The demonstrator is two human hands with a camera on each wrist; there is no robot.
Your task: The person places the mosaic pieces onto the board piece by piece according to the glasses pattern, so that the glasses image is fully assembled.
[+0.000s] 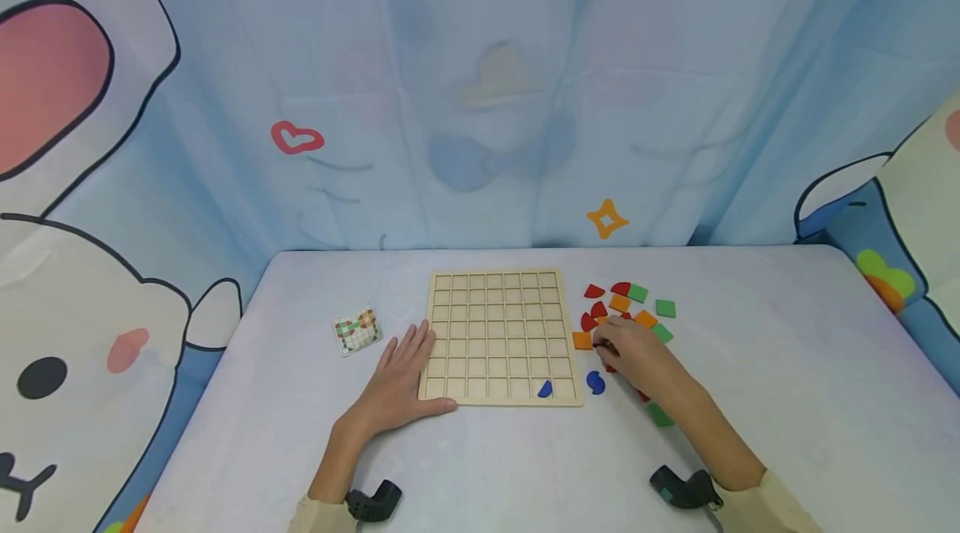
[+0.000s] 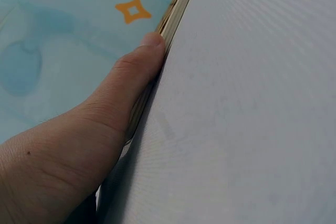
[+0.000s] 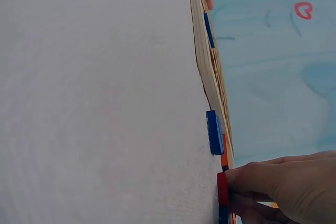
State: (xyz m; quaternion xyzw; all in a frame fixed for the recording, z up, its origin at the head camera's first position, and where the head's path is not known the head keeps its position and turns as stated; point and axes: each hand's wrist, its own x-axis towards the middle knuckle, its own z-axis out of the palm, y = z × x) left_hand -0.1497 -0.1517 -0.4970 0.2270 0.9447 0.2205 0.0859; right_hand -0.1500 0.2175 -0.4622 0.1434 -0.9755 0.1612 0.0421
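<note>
A wooden grid board lies on the table. My left hand rests at its lower left corner, fingers straight along the left side; in the left wrist view the thumb touches the board's edge. A blue quarter-round piece sits in a bottom-row cell. Beside the lower right corner lie blue curved pieces. My right hand is bent over the colored pieces right of the board; its fingertips pinch a small dark blue piece, mostly hidden. A red piece stands close to those fingers in the right wrist view.
Red quarter-rounds, orange squares and green squares are scattered right of the board, some under the right hand. A small patterned card lies left of the board. Behind the white table hangs a blue printed curtain.
</note>
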